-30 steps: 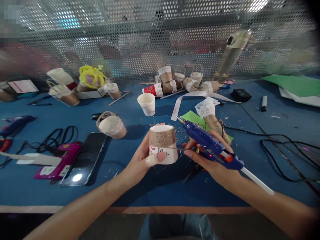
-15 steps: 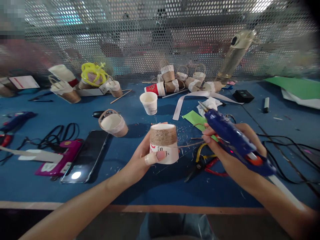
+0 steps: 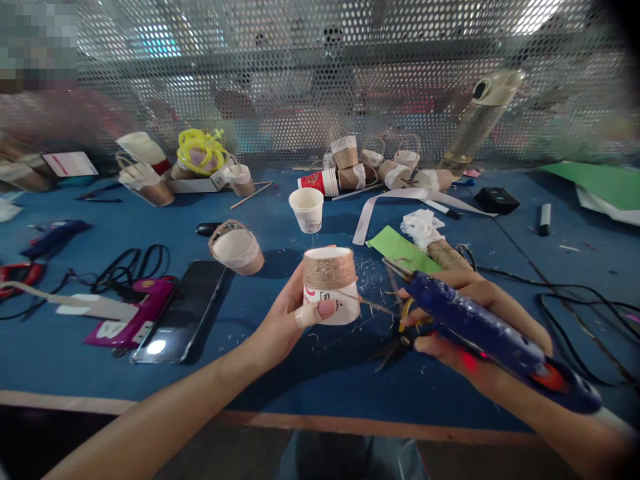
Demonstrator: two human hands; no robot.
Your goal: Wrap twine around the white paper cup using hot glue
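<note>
My left hand [image 3: 295, 310] grips a white paper cup [image 3: 345, 308], held upside down over the table, its thumb with a pale wrap pressed on the side. Brown twine [image 3: 327, 270] is wound round the cup's upper half. A loose strand runs from the cup towards the fingers of my right hand [image 3: 480, 300]. That hand is closed round a blue hot glue gun [image 3: 465, 320]; its metal nozzle points left, to the right of the cup. Under the right fingers lies a pair of pliers [image 3: 406, 341] with a yellow handle, partly hidden.
Small twine-wrapped baskets [image 3: 235, 248] stand left and in a heap at the back. A white cup [image 3: 307, 212], green paper [image 3: 400, 248], a phone [image 3: 183, 310], a magenta glue gun [image 3: 135, 313] and black cables [image 3: 575, 293] lie around. A perforated metal screen [image 3: 280, 100] closes the back.
My right hand with the glue gun has moved down and rightward, its nozzle lower. The strand now slopes down to the right. Twine behind the gun shows more. The view has shifted slightly.
</note>
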